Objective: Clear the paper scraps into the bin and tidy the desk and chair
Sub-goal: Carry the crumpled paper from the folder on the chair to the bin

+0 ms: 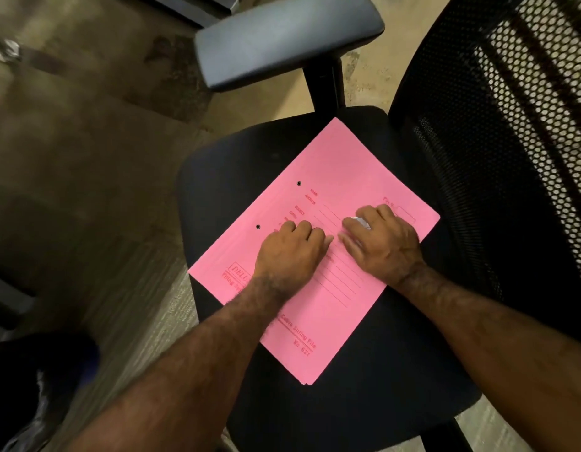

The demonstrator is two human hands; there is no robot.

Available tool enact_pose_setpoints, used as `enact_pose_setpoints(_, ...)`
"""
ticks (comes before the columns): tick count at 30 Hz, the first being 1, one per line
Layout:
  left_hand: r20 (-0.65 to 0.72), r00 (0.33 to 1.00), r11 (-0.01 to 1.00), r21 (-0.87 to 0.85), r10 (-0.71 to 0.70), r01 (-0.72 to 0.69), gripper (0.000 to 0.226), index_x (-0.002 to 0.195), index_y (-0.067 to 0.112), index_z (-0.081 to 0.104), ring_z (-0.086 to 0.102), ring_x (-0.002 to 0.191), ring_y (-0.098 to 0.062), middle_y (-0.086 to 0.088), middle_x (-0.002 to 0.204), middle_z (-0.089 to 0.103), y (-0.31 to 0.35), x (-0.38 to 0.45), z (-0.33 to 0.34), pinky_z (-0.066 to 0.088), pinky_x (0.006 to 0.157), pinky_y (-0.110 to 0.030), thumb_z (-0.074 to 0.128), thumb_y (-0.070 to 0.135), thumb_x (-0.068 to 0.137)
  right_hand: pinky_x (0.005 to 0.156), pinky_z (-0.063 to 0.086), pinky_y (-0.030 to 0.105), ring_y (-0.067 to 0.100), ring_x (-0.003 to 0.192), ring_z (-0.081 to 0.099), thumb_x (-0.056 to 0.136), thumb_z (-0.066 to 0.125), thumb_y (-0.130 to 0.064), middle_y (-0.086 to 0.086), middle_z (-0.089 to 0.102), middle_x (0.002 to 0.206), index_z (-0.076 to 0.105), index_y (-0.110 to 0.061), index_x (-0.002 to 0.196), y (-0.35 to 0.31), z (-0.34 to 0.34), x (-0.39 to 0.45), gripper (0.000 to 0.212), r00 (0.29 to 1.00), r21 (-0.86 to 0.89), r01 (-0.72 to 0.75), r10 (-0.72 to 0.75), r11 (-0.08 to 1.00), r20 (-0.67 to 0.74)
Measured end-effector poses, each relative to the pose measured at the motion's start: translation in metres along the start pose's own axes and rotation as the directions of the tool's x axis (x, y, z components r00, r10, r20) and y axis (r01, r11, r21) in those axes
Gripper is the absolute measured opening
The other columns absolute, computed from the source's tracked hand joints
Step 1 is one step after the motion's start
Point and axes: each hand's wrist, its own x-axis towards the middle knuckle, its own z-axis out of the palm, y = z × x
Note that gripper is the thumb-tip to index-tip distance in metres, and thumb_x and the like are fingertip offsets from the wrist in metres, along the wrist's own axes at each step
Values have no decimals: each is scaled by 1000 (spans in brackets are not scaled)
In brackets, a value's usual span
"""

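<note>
A pink paper file folder (341, 177) lies flat on the black seat (217, 177) of an office chair. Both my hands rest on the folder, side by side, fingers curled under. My left hand (290, 252) is closed, and I cannot see anything in it. My right hand (380, 243) is closed around white paper scraps (359, 222), a bit of which shows between its fingers. The folder's lower half lies under my forearms.
The chair's grey armrest (282, 37) stands beyond the seat, and its black mesh backrest (511, 151) rises on the right. Beige carpet (87, 141) lies to the left. A dark bin with a black liner (44, 386) sits at the lower left.
</note>
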Motion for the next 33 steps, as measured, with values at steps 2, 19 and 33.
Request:
enact_pose_setpoints(2, 63, 998, 999, -25, -29, 31, 55, 89, 16, 59, 40, 63, -12, 0, 78, 61, -1, 1, -1, 35, 55, -27, 18, 52, 96, 45, 41, 26, 23, 66, 52, 94, 56, -36, 9, 61, 77, 67, -11, 89, -3, 2, -4, 28, 999, -8, -17, 16, 1000, -50)
enact_pose_setpoints(19, -252, 801, 833, -275, -544, 480, 48, 58, 5, 54, 53, 50, -36, -14, 57, 57, -71, -98, -53, 39, 47, -37, 51, 34, 97, 54, 53, 36, 22, 51, 53, 98, 50, -34, 12, 60, 60, 64, -1, 72, -92, -27, 67, 44, 998, 334, -40, 55, 942, -37)
enact_pose_setpoints(33, -477, 410, 594, -341, -777, 729, 44, 56, 12, 48, 47, 43, -28, -8, 51, 50, -221, -342, -118, 24, 44, -30, 57, 30, 95, 51, 29, 26, 12, 55, 36, 96, 51, -37, 3, 46, 63, 54, -6, 66, -427, -16, 137, 43, 933, 526, 359, -314, 771, -176)
